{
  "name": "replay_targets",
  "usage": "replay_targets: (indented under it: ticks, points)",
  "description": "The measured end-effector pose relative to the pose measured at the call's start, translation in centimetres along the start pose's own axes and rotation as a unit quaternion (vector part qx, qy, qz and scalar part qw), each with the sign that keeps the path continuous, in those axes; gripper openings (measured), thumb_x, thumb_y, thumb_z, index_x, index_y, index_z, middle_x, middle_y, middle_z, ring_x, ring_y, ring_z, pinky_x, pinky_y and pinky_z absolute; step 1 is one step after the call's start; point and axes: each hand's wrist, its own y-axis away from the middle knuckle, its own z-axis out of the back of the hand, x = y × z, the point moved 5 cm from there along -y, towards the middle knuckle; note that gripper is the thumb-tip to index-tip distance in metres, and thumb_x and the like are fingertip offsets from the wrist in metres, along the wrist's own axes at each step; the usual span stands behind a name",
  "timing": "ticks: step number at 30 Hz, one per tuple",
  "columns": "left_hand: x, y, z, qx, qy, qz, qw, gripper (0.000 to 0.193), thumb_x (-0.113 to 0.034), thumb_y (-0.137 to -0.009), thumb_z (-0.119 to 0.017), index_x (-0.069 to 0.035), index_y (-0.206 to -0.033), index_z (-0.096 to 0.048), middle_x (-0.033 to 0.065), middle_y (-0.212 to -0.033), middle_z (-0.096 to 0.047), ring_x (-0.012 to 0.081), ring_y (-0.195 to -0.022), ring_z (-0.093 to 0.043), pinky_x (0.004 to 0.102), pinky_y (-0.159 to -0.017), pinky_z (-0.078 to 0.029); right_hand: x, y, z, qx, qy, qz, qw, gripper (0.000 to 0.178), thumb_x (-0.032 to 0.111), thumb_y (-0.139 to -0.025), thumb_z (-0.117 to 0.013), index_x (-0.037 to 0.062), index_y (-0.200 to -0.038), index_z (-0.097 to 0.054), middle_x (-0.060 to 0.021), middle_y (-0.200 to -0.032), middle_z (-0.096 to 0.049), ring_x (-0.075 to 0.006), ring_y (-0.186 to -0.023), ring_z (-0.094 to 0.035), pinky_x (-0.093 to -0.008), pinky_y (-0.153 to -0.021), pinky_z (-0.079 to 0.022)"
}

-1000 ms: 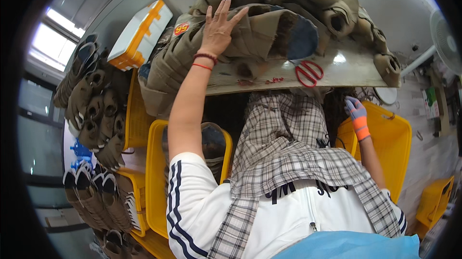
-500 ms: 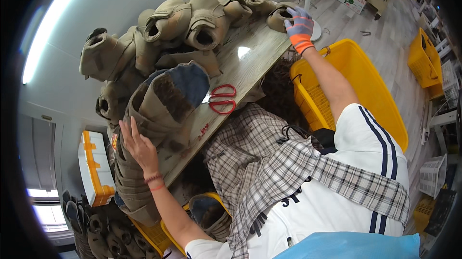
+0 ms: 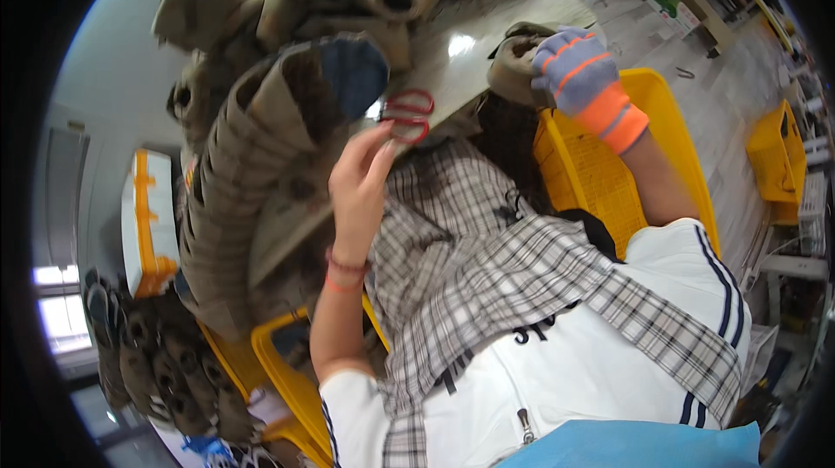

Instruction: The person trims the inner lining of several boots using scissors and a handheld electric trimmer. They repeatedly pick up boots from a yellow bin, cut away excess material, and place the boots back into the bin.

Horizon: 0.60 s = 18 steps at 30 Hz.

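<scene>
Tabletop (image 3: 537, 14), lettered shirt (image 3: 487, 388), right fingers (image 3: 544, 63) pinching khaki upper (image 3: 511, 70), left fingers (image 3: 369, 143) parted beside scissors (image 3: 408, 118)

A yellow basket (image 3: 772, 155) stands on the floor (image 3: 715, 124).

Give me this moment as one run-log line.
left hand: bare, at scissors, grip unclear | right hand: gloved, holding khaki roll | nearby: yellow basket

White short-sleeved zip-front top (image 3: 470, 416) under a checked bib apron (image 3: 487, 281)
Trimmed with navy sleeve stripes (image 3: 731, 290), black chest lettering (image 3: 533, 331) and a metal zip pull (image 3: 525, 426); gloved on the right hand (image 3: 578, 76) in lavender-grey knit with neon-orange bands and cuff (image 3: 616, 120); ringed above the bare left hand (image 3: 358, 185) with dark-red beads (image 3: 346, 265) and a red cord (image 3: 342, 284).
</scene>
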Motion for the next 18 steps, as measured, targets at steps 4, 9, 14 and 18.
replay_targets:
  ticks: [4, 9, 14, 18]
  points:
    - [-1.0, 0.0, -3.9, 0.115, 0.042, 0.127, 0.984, 0.043, -0.021, -0.082, -0.066, 0.001, -0.116, -0.054, 0.0043, -0.098, -0.061, 0.0098, -0.085, -0.056, 0.0217, -0.071, -0.045, 10.0, -0.6, 3.0, 0.101, -0.083, 0.200, 0.971, 0.014, 0.014, -0.063, -0.063, 0.0071, -0.074, -0.057, -0.0045, -0.081, -0.056, -0.0231, -0.083, -0.056, -0.0380, -0.092, -0.042]
    - [0.6, 3.6, -1.5, 0.133, -0.094, 0.132, 0.978, 0.038, -0.001, -0.077, -0.057, 0.004, -0.115, -0.055, 0.0057, -0.095, -0.062, 0.0080, -0.080, -0.056, 0.0212, -0.070, -0.046, 15.7, -1.0, 5.1, 0.033, -0.172, 0.329, 0.928, 0.018, 0.017, -0.062, -0.065, 0.0086, -0.077, -0.060, -0.0040, -0.082, -0.057, -0.0222, -0.080, -0.056, -0.0348, -0.085, -0.044]
    - [0.5, 7.7, 1.5, 0.086, -0.075, 0.173, 0.978, 0.037, 0.006, -0.074, -0.050, 0.003, -0.110, -0.058, 0.0041, -0.087, -0.063, 0.0064, -0.076, -0.055, 0.0195, -0.067, -0.044, 16.0, -0.7, 2.7, 0.014, -0.358, 0.302, 0.883, 0.028, 0.027, -0.062, -0.073, 0.0105, -0.080, -0.059, -0.0011, -0.091, -0.058, -0.0216, -0.084, -0.056, -0.0332, -0.073, -0.043]
    - [1.0, 10.1, 3.5, 0.017, -0.193, 0.166, 0.967, 0.035, 0.004, -0.071, -0.052, 0.002, -0.105, -0.060, 0.0047, -0.078, -0.062, 0.0065, -0.069, -0.055, 0.0207, -0.062, -0.045, 18.5, 1.5, 0.3, 0.012, -0.418, 0.291, 0.860, 0.032, 0.027, -0.063, -0.073, 0.0093, -0.087, -0.061, -0.0023, -0.101, -0.060, -0.0220, -0.089, -0.057, -0.0340, -0.075, -0.045]
